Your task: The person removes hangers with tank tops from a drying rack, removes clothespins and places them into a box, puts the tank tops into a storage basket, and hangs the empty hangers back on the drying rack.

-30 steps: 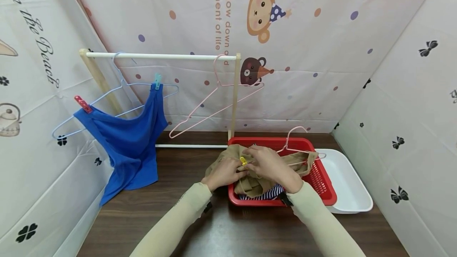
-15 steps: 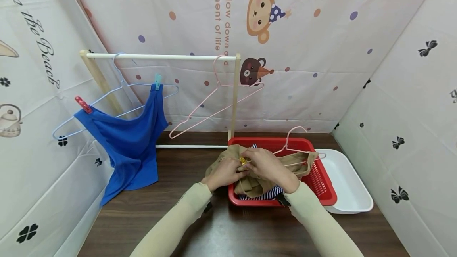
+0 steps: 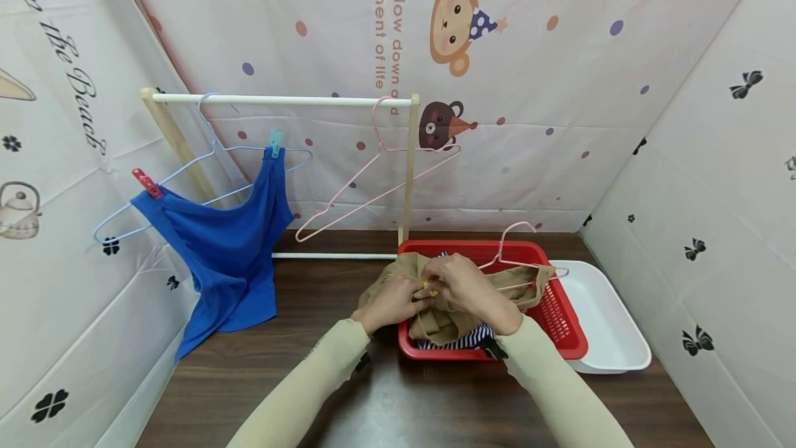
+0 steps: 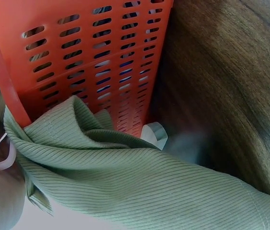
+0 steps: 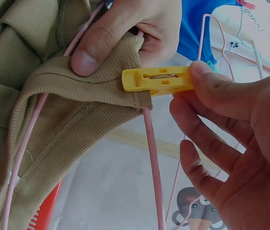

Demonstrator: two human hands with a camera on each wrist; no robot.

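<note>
In the right wrist view, my right hand (image 5: 242, 136) pinches the back end of a yellow clothespin (image 5: 156, 80) between thumb and index finger. Its front end sits over the ribbed edge of a khaki garment (image 5: 73, 122), beside a bar of the pink hanger (image 5: 154, 172). My left hand (image 3: 390, 303) grips that same edge and the hanger, thumb on top of the cloth. Part of the garment is draped over the red basket's (image 3: 572, 337) left rim; its right end is on the hanger, near a small red clip (image 3: 531, 284).
A blue garment (image 3: 230, 254) hangs from a light blue hanger on the rack (image 3: 280, 99), held by red and teal clothespins. Another pink hanger (image 3: 338, 192) hangs bare beside it. Striped cloth (image 3: 463, 337) lies in the basket. A white tray (image 3: 612, 323) stands at its right.
My right fingers have closed in on the yellow clothespin, which now shows less in the head view and sits slightly lower. The left hand and the garment have hardly moved.
</note>
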